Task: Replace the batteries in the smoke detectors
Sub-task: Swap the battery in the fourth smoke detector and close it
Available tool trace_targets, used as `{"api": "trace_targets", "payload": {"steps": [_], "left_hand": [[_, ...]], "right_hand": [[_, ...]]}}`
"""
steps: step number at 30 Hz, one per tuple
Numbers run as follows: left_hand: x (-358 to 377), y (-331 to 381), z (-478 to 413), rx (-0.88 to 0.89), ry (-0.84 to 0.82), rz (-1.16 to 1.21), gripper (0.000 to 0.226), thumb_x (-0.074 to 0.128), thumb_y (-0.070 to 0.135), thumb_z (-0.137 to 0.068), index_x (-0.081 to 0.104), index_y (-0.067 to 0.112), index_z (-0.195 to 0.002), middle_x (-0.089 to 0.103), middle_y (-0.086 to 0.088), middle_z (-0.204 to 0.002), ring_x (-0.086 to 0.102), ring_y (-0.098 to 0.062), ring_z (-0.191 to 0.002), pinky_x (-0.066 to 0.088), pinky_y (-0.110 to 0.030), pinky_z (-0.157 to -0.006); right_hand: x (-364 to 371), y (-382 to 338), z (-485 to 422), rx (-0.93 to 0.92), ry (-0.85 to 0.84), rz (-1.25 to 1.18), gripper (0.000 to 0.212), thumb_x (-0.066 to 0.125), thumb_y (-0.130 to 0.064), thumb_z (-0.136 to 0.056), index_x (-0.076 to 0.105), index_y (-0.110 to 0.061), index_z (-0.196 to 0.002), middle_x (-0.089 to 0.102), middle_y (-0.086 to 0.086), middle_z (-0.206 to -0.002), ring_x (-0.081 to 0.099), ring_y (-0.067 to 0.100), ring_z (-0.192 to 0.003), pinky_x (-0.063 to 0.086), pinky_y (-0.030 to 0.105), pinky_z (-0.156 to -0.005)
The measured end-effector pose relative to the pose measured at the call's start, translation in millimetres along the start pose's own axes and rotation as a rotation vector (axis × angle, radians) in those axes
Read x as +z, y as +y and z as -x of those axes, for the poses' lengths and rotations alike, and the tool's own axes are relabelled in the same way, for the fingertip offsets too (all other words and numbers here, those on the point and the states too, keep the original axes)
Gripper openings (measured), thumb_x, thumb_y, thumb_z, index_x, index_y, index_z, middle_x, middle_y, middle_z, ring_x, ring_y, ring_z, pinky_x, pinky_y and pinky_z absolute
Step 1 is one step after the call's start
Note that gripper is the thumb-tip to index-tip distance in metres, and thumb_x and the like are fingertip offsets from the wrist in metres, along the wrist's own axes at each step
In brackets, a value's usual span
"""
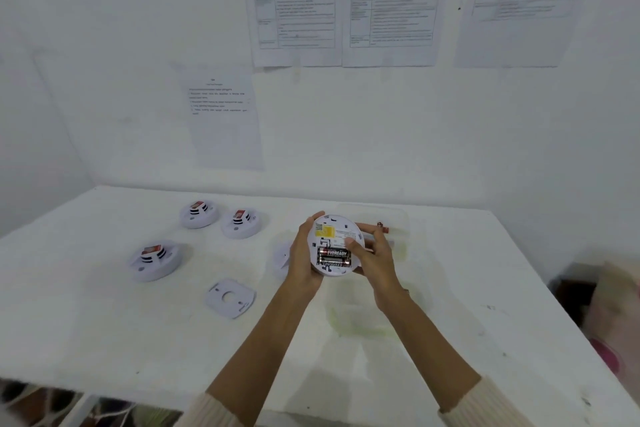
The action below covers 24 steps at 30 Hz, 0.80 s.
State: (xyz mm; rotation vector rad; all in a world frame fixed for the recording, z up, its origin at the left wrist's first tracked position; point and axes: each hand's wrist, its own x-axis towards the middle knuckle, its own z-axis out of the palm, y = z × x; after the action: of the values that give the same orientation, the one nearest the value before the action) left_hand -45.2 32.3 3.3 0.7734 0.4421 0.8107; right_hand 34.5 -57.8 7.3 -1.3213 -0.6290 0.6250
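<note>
A round white smoke detector [334, 236] is held up above the table with its back facing me. Two black batteries [335, 257] lie in its open compartment. My left hand [304, 255] grips the detector's left rim. My right hand [372, 253] holds the right rim, with its thumb resting on the back just above the batteries. A white mounting plate [230, 298] lies flat on the table to the left. Part of another white piece [282, 258] shows behind my left hand.
Three more smoke detectors [199, 213] [241, 222] [156, 259] sit face up on the white table [138, 340] at the left. A clear plastic container [394, 225] stands behind my right hand. Papers hang on the wall. The table's right edge drops off near dark clutter.
</note>
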Motion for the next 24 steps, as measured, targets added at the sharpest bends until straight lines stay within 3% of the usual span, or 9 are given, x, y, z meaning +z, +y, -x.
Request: {"api": "trace_targets", "payload": {"steps": [4,7,9,14,16,19,21,23,24], "left_hand": [[-33,25,11,0.046,0.151,-0.033,0.023,0.042,0.022,-0.096,0.062,0.010,-0.100,0.068,-0.013,-0.090,0.071,-0.021,-0.069,0.059,-0.033,-0.058],[-64,47,22,0.120,0.244,-0.047,0.030,0.052,0.030,-0.091,0.059,0.007,-0.108,0.063,-0.016,-0.099,0.065,-0.032,-0.089,0.056,-0.040,-0.074],[-86,64,33,0.179,0.248,-0.026,0.041,0.060,0.032,-0.083,0.058,0.008,-0.116,0.062,-0.018,-0.106,0.060,-0.039,-0.100,0.053,-0.045,-0.083],[-141,95,50,0.219,0.341,-0.006,0.025,0.049,0.028,-0.090,0.056,0.012,-0.107,0.061,-0.019,-0.111,0.061,-0.037,-0.099,0.050,-0.047,-0.087],[-160,105,52,0.225,0.394,-0.006,0.023,0.048,0.028,-0.093,0.062,0.013,-0.102,0.064,-0.017,-0.108,0.062,-0.036,-0.100,0.049,-0.048,-0.088],[-179,120,53,0.246,0.368,-0.021,0.040,0.044,0.020,-0.097,0.072,0.023,-0.068,0.071,0.000,-0.073,0.069,-0.018,-0.071,0.052,-0.039,-0.077],[-191,127,53,0.229,0.361,-0.034,0.028,0.046,0.019,-0.095,0.067,0.019,-0.077,0.070,0.001,-0.071,0.068,-0.021,-0.074,0.050,-0.042,-0.082],[-199,135,55,0.232,0.354,-0.022,0.009,0.058,0.022,-0.086,0.061,0.015,-0.091,0.068,-0.007,-0.088,0.063,-0.032,-0.093,0.047,-0.050,-0.090],[-204,136,54,0.234,0.362,-0.026,0.024,0.066,0.025,-0.079,0.058,0.013,-0.099,0.064,-0.012,-0.099,0.059,-0.039,-0.104,0.045,-0.056,-0.096]], "right_hand": [[33,5,-1,0.006,-0.112,0.066,0.019,0.063,-0.017,-0.087,0.056,-0.027,-0.101,0.062,0.006,-0.107,0.062,0.021,-0.095,0.055,0.036,-0.079],[66,9,2,0.034,-0.161,0.066,0.006,0.054,-0.024,-0.093,0.059,-0.024,-0.096,0.061,0.003,-0.096,0.059,0.015,-0.083,0.050,0.029,-0.073],[88,15,5,0.060,-0.170,0.069,0.014,0.046,-0.022,-0.096,0.060,-0.021,-0.095,0.059,0.002,-0.092,0.055,0.015,-0.081,0.047,0.028,-0.072],[139,34,13,0.123,-0.253,0.131,0.025,0.036,-0.017,-0.099,0.060,-0.015,-0.095,0.057,0.003,-0.086,0.051,0.007,-0.075,0.044,0.024,-0.068],[156,44,14,0.105,-0.314,0.261,0.026,0.036,-0.011,-0.098,0.061,-0.012,-0.099,0.058,0.005,-0.093,0.052,0.007,-0.077,0.042,0.022,-0.068],[178,63,14,0.021,-0.420,0.622,0.027,0.042,-0.005,-0.091,0.062,-0.011,-0.108,0.061,0.007,-0.108,0.056,0.020,-0.101,0.041,0.025,-0.077],[190,76,16,-0.047,-0.454,0.910,0.024,0.055,-0.022,-0.087,0.062,-0.021,-0.110,0.056,0.007,-0.118,0.048,0.025,-0.117,0.038,0.028,-0.086],[199,80,23,-0.062,-0.496,1.115,0.041,0.066,-0.041,-0.078,0.056,-0.030,-0.117,0.044,0.005,-0.123,0.036,0.025,-0.123,0.035,0.032,-0.094],[202,80,25,-0.065,-0.511,1.159,0.050,0.070,-0.044,-0.074,0.053,-0.031,-0.120,0.040,0.004,-0.125,0.032,0.025,-0.124,0.033,0.033,-0.096]]}}
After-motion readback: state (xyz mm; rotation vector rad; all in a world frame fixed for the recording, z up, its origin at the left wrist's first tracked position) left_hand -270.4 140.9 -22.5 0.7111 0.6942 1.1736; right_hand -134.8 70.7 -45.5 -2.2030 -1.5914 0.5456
